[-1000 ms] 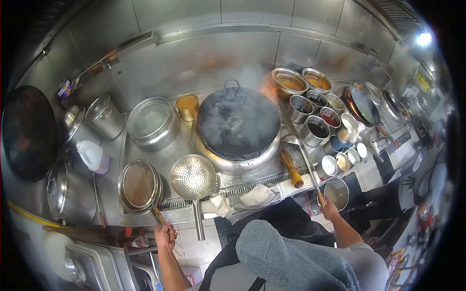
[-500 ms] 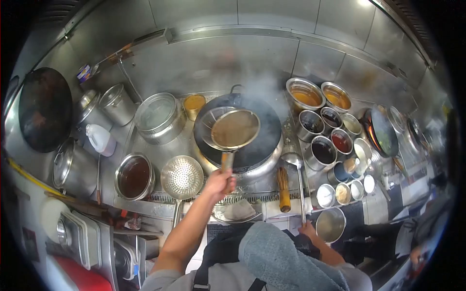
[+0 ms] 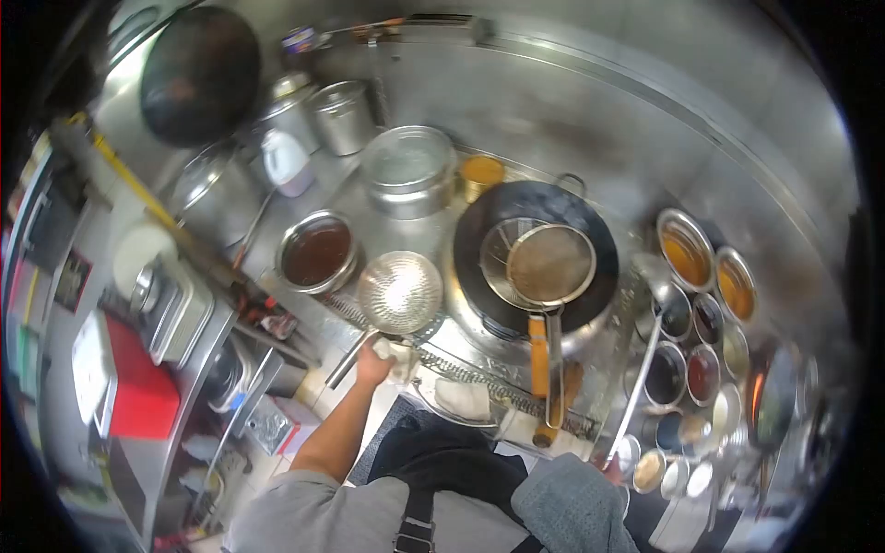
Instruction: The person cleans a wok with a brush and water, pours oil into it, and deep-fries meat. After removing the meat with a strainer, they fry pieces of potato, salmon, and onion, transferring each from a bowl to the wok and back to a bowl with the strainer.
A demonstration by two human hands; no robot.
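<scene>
My left hand (image 3: pixel 373 364) is closed on a crumpled white cloth (image 3: pixel 400 361), right beside the handle of a perforated metal skimmer (image 3: pixel 400 293). At the lower right, my right hand (image 3: pixel 610 470) grips the long handle of a ladle (image 3: pixel 654 341); a grey-blue towel (image 3: pixel 572 507) partly hides that hand. Across the black wok (image 3: pixel 475 207) rest a wire skimmer (image 3: pixel 499 262) and a fine-mesh strainer (image 3: pixel 553 265), their handles hanging over the front rim. A bamboo brush (image 3: pixel 560 405) lies close to these handles, partly covered by them.
Left of the wok stand a pot of dark red-brown liquid (image 3: pixel 316 253), a large steel pot (image 3: pixel 408 175) and a yellow-topped tin (image 3: pixel 481 173). Several sauce and seasoning containers (image 3: pixel 702 373) crowd the right. Another folded cloth (image 3: pixel 463 400) lies at the counter's front edge.
My left hand has let go of the strainer over the wok and moved left to the cloth by the skimmer handle. The view has turned left; my right hand still holds the ladle.
</scene>
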